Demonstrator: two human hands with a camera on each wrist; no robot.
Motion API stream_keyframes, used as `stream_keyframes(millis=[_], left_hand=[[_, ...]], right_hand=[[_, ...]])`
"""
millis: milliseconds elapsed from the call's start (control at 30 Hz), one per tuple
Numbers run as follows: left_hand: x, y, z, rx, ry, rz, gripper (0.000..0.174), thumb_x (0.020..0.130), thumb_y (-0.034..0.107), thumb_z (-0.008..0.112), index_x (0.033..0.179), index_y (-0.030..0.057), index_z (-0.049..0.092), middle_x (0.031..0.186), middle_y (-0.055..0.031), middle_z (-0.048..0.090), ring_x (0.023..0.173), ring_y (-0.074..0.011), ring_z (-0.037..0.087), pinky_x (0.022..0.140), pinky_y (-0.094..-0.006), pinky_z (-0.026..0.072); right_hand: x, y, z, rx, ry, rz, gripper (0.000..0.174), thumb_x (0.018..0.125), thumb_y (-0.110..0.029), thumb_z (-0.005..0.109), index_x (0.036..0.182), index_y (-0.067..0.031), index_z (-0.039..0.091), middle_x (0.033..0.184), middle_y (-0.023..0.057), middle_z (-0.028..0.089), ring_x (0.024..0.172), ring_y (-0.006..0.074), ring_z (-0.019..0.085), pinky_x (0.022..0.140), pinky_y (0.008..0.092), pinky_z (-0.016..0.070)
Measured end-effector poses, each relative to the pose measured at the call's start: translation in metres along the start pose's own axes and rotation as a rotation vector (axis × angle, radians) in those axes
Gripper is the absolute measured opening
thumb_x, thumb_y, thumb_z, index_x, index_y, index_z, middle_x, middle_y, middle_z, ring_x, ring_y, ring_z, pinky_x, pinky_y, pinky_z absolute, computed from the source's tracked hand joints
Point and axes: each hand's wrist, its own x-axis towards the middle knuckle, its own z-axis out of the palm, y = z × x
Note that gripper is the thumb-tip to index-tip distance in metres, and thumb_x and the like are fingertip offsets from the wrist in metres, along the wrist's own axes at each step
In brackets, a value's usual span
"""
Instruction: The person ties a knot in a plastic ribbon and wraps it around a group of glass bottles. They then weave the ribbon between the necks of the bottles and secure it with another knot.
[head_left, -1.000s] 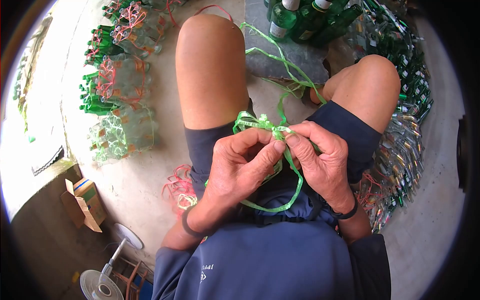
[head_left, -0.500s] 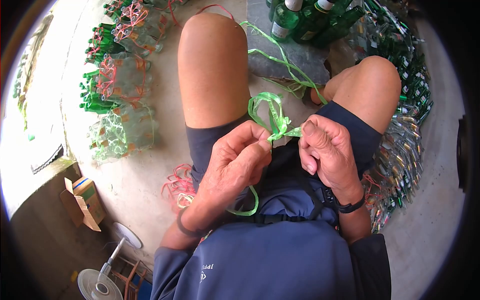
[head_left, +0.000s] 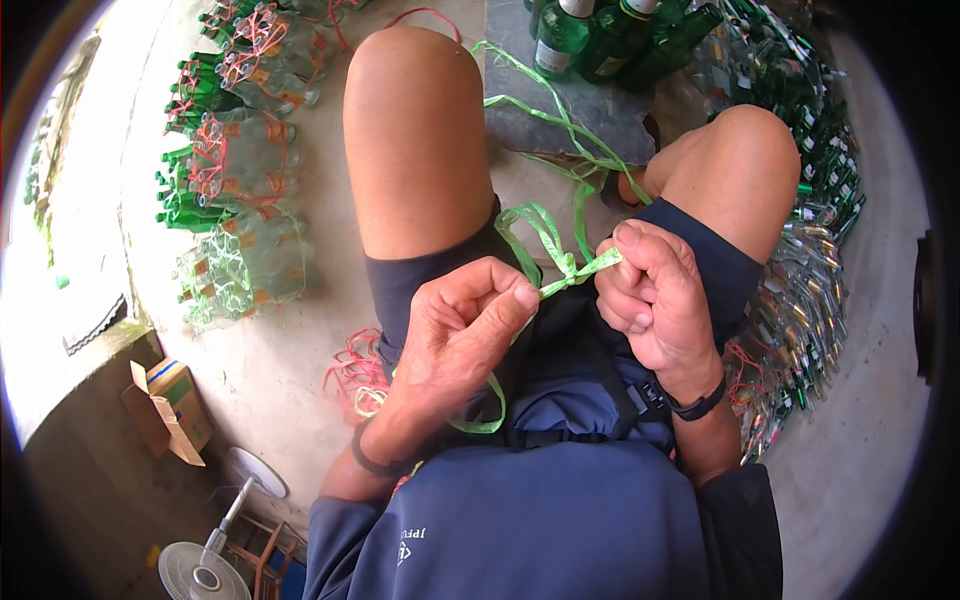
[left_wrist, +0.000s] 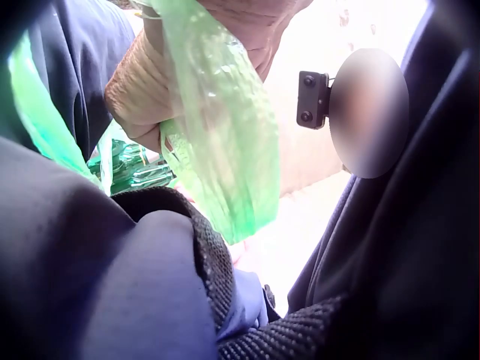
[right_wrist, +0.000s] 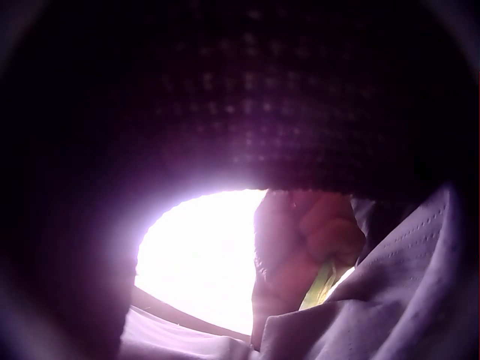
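A green plastic strip with a knot (head_left: 569, 270) and loops above it stretches between the two hands, over the lap. My left hand (head_left: 462, 325) pinches the strip left of the knot between thumb and forefinger. On the other side, my right hand (head_left: 660, 295) grips the strip's short end with thumb and curled fingers. A loose length of strip (head_left: 497, 405) hangs below the left hand. The left wrist view shows a wide green strip (left_wrist: 225, 127) close to the lens, crossing the left hand (left_wrist: 142, 90). Dark blur covers much of the right wrist view; part of a hand (right_wrist: 289, 251) shows there.
Green bottles (head_left: 610, 45) stand on a dark board (head_left: 520, 125) beyond the knees. Bundled bottles (head_left: 245, 155) line the left, and a large pile of bottles (head_left: 810, 270) lies at the right. Red strips (head_left: 352, 370), a cardboard box (head_left: 178, 405) and a fan (head_left: 205, 575) are at the lower left.
The hands were together at the knot and have moved apart, with the right hand drawing its end of the strip outward. The knot now shows between them, and the hanging loop below looks smaller.
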Motion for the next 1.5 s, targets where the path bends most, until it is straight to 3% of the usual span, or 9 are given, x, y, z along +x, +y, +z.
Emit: stream_keyframes(millis=[200,267,533,700,967,1067,1200,1267,1500], left_hand=[[-0.002,-0.001,-0.004,-0.022,-0.002,-0.007,0.016,0.106,0.014,0.061,0.097,0.0015,0.063,0.065,0.008,0.047,0.051,-0.0004,0.033,0.045,-0.0215,0.0236],[-0.003,-0.002,-0.004,-0.006,0.0,-0.003,0.016,0.106,0.015,0.061,0.097,0.0016,0.063,0.065,0.0082,0.047,0.051,-0.0004,0.033,0.045,-0.0215,0.0235],[-0.003,-0.002,-0.006,0.022,0.0,0.018,0.017,0.105,0.016,0.063,0.099,0.0008,0.066,0.068,0.0092,0.05,0.052,0.0006,0.033,0.047,-0.0208,0.0236],[-0.002,-0.006,-0.007,0.087,0.006,0.091,0.014,0.102,0.012,0.067,0.106,-0.0015,0.068,0.079,0.0069,0.06,0.068,0.0015,0.047,0.061,-0.0165,0.0368],[-0.003,-0.003,0.001,0.125,0.06,0.102,0.011,0.101,0.008,0.069,0.1,-0.0027,0.071,0.079,0.0042,0.064,0.075,-0.0021,0.051,0.066,-0.02,0.0415],[-0.004,-0.004,0.0,0.138,0.072,0.086,0.012,0.1,0.008,0.069,0.099,-0.0029,0.072,0.079,0.004,0.065,0.075,-0.0022,0.051,0.066,-0.02,0.0413],[-0.006,-0.001,0.001,0.148,0.077,0.069,0.012,0.099,0.008,0.07,0.098,-0.0031,0.073,0.079,0.0039,0.065,0.075,-0.0022,0.051,0.065,-0.0201,0.041],[-0.006,-0.001,0.002,0.143,0.075,0.067,0.012,0.099,0.008,0.07,0.097,-0.003,0.073,0.078,0.0039,0.064,0.074,-0.0023,0.051,0.064,-0.0204,0.0409],[-0.01,-0.002,-0.006,0.215,0.095,0.048,0.013,0.099,0.01,0.071,0.098,-0.0024,0.074,0.08,0.0047,0.065,0.07,-0.0012,0.052,0.062,-0.0183,0.0406]], right_hand=[[0.001,-0.003,-0.001,0.015,0.051,0.015,0.036,0.106,-0.025,0.056,0.074,-0.0111,0.046,0.058,-0.0065,0.034,0.041,0.0033,0.03,0.038,0.0222,0.0232],[0.002,-0.004,-0.001,0.061,0.072,0.006,0.038,0.102,-0.022,0.063,0.069,-0.0103,0.048,0.057,-0.0056,0.034,0.042,0.004,0.032,0.04,0.023,0.0229],[0.003,-0.005,0.004,0.005,0.064,-0.006,0.039,0.102,-0.024,0.064,0.069,-0.0095,0.049,0.058,-0.0054,0.035,0.044,0.0045,0.035,0.041,0.0232,0.0244],[0.002,-0.002,0.004,-0.099,0.024,-0.072,0.038,0.102,-0.025,0.065,0.07,-0.0078,0.052,0.059,-0.0047,0.039,0.048,0.0043,0.037,0.044,0.0226,0.0263],[0.002,0.005,0.014,-0.242,-0.006,-0.369,0.031,0.108,-0.026,0.059,0.088,-0.0026,0.064,0.079,0.0036,0.059,0.057,0.0085,0.054,0.048,0.0228,0.0426],[-0.002,-0.005,0.018,-0.193,-0.09,-0.221,0.033,0.109,-0.028,0.056,0.089,-0.0019,0.061,0.084,0.0058,0.062,0.058,0.0093,0.056,0.047,0.0236,0.0454],[0.002,0.002,0.014,-0.056,-0.088,-0.183,0.034,0.11,-0.03,0.054,0.089,-0.0026,0.059,0.088,0.0071,0.063,0.058,0.0097,0.057,0.046,0.0244,0.0476],[0.007,0.006,0.01,0.091,-0.08,-0.154,0.032,0.11,-0.029,0.054,0.089,-0.0043,0.057,0.088,0.0066,0.062,0.055,0.0073,0.052,0.045,0.0246,0.0474],[0.015,0.004,0.004,0.07,0.014,-0.157,0.03,0.109,-0.029,0.057,0.089,-0.0064,0.058,0.085,0.004,0.059,0.053,0.0028,0.038,0.045,0.0243,0.0464]])
